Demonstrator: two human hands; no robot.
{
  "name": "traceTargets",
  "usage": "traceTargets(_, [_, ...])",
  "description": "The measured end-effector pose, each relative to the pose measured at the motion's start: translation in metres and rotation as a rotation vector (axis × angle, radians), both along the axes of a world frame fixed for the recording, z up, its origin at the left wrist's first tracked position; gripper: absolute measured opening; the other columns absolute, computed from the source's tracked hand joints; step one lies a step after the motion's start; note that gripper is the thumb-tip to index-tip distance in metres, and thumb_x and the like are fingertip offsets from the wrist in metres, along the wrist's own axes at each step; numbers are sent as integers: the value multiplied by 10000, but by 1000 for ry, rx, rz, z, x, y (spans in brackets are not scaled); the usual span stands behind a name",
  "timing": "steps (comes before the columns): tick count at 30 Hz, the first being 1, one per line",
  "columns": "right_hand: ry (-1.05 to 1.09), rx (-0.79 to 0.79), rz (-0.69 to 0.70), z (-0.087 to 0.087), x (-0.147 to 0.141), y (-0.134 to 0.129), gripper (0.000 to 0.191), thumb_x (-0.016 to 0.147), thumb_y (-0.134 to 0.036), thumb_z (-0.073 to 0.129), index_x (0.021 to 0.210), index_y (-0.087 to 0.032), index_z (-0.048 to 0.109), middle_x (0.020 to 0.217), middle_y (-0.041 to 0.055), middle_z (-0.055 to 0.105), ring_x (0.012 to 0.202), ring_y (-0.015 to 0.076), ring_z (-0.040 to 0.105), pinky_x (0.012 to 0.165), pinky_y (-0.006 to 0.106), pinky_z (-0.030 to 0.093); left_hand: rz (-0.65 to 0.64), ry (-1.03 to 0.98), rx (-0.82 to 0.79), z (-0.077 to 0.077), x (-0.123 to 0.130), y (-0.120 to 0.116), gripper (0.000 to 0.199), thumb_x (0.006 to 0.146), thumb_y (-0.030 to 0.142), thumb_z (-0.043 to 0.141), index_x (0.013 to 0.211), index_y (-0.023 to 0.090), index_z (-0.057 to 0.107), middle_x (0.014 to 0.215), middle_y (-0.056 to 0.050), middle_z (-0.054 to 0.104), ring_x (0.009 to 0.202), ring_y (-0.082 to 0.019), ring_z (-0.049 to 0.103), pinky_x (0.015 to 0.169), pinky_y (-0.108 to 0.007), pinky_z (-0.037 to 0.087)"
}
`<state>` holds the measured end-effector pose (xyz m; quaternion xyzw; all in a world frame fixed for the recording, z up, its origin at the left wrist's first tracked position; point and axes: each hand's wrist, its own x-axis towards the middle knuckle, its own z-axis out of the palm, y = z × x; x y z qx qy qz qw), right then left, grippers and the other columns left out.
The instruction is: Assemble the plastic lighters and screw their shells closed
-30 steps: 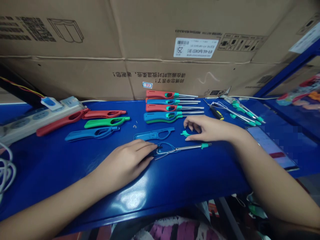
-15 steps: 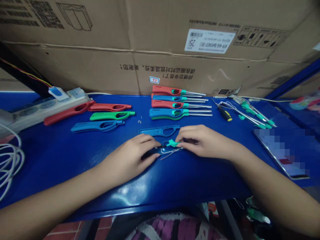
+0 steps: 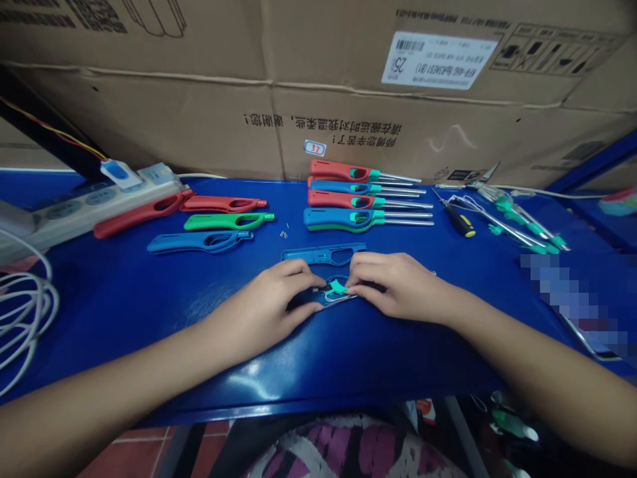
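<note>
My left hand (image 3: 279,292) pinches the black end of a small igniter part, close to the left end of a blue lighter shell half (image 3: 330,299). At the other side, my right hand (image 3: 393,285) has its thumb and fingers closed on the teal trigger piece (image 3: 337,287), which sits over that shell. White wires loop below the trigger, and a thin rod runs along the near side toward my right fingers. Just behind my hands lies a second blue shell half (image 3: 303,254), open side up. My fingers cover much of the near shell.
Assembled red and blue lighters (image 3: 341,218) are lined up at the back. Red, green and blue shells (image 3: 199,243) lie left, beside a power strip (image 3: 94,199). A screwdriver (image 3: 460,220), metal-tube parts (image 3: 522,229) and a phone (image 3: 572,312) are at right. Cardboard (image 3: 199,126) stands behind.
The view has shifted slightly. The teal trigger sits lower over the shell, and the thin rod that stuck out toward me now lies closer along the shell's near side.
</note>
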<state>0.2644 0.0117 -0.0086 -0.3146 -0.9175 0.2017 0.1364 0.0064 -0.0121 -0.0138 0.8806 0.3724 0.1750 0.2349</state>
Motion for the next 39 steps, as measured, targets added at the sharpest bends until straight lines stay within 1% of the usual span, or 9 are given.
traceTargets(5, [28, 59, 30, -1, -1, -3, 186, 1017, -269, 511, 930, -199, 660, 919, 29, 658, 800, 134, 617, 684, 256, 418, 17, 6, -19, 0, 2, 0, 255, 941, 227, 656, 1190, 178, 687, 1065, -69, 650, 1022, -228, 650, 919, -385, 543])
traceTargets(11, [-2, 222, 96, -3, 0, -2, 220, 1025, -226, 478, 965, -175, 683, 915, 36, 662, 744, 124, 602, 654, 253, 408, 37, -6, -61, 2, 3, 1, 246, 918, 211, 685, 1160, 170, 699, 1038, -56, 656, 1011, -219, 651, 915, -366, 530])
traceTargets(17, [-29, 317, 117, -2, 0, -4, 253, 1030, -226, 462, 966, -159, 698, 916, 36, 665, 685, 112, 579, 605, 257, 388, 57, -21, -95, 2, 3, 1, 245, 907, 212, 700, 1149, 175, 706, 1030, -51, 656, 987, -212, 653, 903, -362, 527])
traceTargets(20, [-43, 368, 131, 0, 0, -6, 263, 1031, -219, 454, 972, -155, 702, 912, 38, 670, 675, 115, 578, 605, 266, 390, 57, -32, -109, 2, 3, 2, 246, 896, 207, 713, 1140, 173, 706, 1031, -50, 652, 982, -209, 652, 896, -357, 527])
traceTargets(24, [-62, 369, 133, 2, 0, -6, 266, 1034, -229, 448, 997, -158, 702, 925, 38, 672, 676, 117, 577, 615, 270, 395, 56, -22, -116, 1, 3, 1, 249, 900, 215, 708, 1146, 176, 699, 1039, -51, 641, 971, -209, 646, 879, -356, 528])
traceTargets(32, [-94, 325, 143, 0, 0, -5, 279, 1038, -241, 438, 981, -158, 699, 927, 37, 662, 658, 112, 546, 603, 268, 379, 50, -11, -99, 1, 4, -1, 237, 916, 209, 687, 1151, 179, 690, 1064, -59, 640, 1022, -225, 640, 916, -374, 526])
traceTargets(39, [-172, 393, 170, 2, 0, -7, 282, 1023, -233, 447, 1052, -173, 721, 940, 34, 672, 629, 130, 519, 596, 296, 356, 61, -8, -85, 2, 4, -1, 226, 914, 216, 687, 1135, 173, 676, 1061, -57, 650, 1030, -227, 645, 931, -384, 534])
